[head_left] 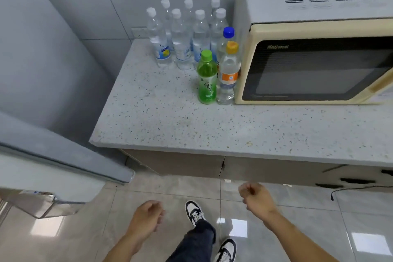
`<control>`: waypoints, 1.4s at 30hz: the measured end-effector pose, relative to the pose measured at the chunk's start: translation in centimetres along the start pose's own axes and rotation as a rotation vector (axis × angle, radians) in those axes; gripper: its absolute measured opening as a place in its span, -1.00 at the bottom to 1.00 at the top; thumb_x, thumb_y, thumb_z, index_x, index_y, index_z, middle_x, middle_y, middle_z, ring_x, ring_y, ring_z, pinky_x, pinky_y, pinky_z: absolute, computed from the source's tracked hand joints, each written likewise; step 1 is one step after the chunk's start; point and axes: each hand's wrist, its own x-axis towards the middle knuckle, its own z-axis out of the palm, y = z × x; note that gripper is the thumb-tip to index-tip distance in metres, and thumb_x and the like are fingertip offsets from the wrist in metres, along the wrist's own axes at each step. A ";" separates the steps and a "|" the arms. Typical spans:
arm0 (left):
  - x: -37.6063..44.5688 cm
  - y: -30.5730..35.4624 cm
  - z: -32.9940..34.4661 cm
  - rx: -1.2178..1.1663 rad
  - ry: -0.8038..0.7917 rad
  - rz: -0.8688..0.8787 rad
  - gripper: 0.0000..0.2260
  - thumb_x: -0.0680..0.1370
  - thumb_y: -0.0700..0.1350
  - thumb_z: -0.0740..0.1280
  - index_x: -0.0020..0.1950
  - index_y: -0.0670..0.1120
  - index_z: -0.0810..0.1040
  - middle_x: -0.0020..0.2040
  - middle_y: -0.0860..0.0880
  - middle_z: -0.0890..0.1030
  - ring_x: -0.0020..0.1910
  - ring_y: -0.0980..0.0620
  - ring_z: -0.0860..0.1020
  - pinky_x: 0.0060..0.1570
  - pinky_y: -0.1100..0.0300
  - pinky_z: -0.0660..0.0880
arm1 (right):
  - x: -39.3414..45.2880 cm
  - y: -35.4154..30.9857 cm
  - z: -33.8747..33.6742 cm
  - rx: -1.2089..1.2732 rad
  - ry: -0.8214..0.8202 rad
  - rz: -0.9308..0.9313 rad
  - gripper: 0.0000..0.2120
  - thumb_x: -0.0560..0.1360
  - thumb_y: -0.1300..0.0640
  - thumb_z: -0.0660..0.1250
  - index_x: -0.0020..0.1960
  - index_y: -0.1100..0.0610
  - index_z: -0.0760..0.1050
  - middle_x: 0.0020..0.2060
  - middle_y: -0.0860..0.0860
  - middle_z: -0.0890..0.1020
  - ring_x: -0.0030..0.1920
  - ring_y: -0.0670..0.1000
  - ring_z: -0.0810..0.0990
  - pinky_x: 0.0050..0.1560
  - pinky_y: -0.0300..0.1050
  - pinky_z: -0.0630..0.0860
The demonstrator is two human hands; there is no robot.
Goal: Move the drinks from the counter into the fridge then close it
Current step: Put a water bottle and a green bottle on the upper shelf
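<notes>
Speckled grey stone worktop holds clear plastic white-capped water bottles, a green tea bottle and an orange-capped bottle beside a cream microwave; left hand and right hand hang loosely curled, holding nothing, above the floor

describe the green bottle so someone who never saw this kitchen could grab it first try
Find the cream microwave on the speckled counter. Two bottles stand at its left front corner; the green bottle is the farther from it. It alone has green liquid and a green cap.
</notes>
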 end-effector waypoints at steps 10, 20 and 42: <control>4.2 19.7 1.4 -0.104 -0.077 0.445 -0.90 0.61 0.01 0.30 0.01 0.04 0.60 -0.14 0.14 0.70 -0.18 0.13 0.67 -0.29 0.33 0.58 | 3.8 -21.8 -1.4 -0.166 0.193 -0.624 -0.83 0.55 0.04 0.38 0.12 0.05 0.55 -0.04 -0.09 0.59 -0.24 -0.13 0.58 -0.15 -0.23 0.48; 8.5 34.5 1.5 -0.323 0.106 0.571 -0.90 0.57 -0.05 0.33 0.07 0.07 0.56 0.02 -0.01 0.65 -0.07 0.02 0.64 -0.05 0.02 0.64 | 7.7 -35.3 -2.7 -0.618 0.339 -0.858 -0.49 0.57 0.12 0.33 0.48 0.13 0.31 0.44 0.15 0.34 0.22 0.20 0.55 0.11 0.03 0.52; 13.7 51.8 -1.7 0.791 0.402 1.009 -0.56 0.61 -0.13 0.32 0.49 -0.05 0.35 0.45 -0.07 0.29 0.27 -0.15 0.47 0.15 -0.05 0.50 | 9.9 -37.7 -3.7 -0.924 0.256 -0.804 -0.72 0.57 0.25 0.26 0.27 0.17 0.40 0.19 0.15 0.49 0.05 0.10 0.57 -0.14 -0.17 0.37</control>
